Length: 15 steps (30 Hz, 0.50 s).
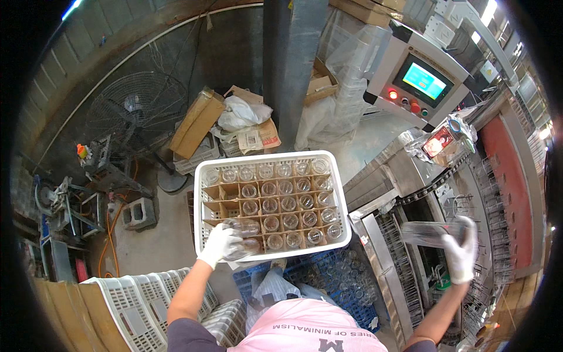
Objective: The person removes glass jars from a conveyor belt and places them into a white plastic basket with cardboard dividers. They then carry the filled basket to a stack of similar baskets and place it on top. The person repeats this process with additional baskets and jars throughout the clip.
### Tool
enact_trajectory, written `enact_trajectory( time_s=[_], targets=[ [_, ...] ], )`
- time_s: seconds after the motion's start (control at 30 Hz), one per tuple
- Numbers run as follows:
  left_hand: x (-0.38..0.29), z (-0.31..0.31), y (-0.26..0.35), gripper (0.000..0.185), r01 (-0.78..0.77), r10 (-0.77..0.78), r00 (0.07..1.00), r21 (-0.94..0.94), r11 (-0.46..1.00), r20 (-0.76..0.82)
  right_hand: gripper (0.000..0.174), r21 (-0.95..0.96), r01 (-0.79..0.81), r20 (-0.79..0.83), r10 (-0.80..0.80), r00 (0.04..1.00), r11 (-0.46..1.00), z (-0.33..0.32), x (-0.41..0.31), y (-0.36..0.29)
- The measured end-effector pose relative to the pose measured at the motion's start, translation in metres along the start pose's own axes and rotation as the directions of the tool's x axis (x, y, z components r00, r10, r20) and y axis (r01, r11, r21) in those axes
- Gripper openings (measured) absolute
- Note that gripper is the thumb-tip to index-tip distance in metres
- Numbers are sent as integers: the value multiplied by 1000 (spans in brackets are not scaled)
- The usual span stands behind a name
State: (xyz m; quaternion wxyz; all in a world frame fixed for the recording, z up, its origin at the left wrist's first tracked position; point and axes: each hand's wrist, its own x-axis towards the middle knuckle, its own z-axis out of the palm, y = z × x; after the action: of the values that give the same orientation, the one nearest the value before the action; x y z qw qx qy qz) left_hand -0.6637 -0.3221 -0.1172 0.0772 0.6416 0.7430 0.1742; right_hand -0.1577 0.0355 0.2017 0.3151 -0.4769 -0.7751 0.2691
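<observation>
My left hand [222, 244], in a white glove, grips two clear glass jars [245, 226] at the front left corner of a white plastic crate [270, 156]. Both jars lean sideways over the brown cardboard dividers [259, 196], and motion blurs them. Upright clear glasses [288, 203] fill many of the crate's cells; a few cells at the left hold none. Out to the right, my gloved right hand [459, 255] holds a long clear glass vessel [424, 233] above the machine's rack. Blur hides its exact shape and whether it is more than one piece.
A machine with a chain [433, 182] and metal rods stands at the right, under a control panel [418, 79]. More glasses [352, 273] lie on a blue pallet [316, 268]. White crates [145, 299] stand at the lower left. A floor fan [136, 110] and cardboard box [196, 123] are behind.
</observation>
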Motion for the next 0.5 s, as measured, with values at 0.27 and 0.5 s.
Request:
enact_trajectory(
  time_s=[0.27,0.5],
  targets=[
    [36,0,43,54,446,-319,892,-741,502,320,70,328,-50,528,-140,838,943,257,-4,-68],
    [38,-38,16,54,-105,-597,786,-919,-381,158,79,419,-455,816,-106,568,785,372,3,-90]
  ],
)
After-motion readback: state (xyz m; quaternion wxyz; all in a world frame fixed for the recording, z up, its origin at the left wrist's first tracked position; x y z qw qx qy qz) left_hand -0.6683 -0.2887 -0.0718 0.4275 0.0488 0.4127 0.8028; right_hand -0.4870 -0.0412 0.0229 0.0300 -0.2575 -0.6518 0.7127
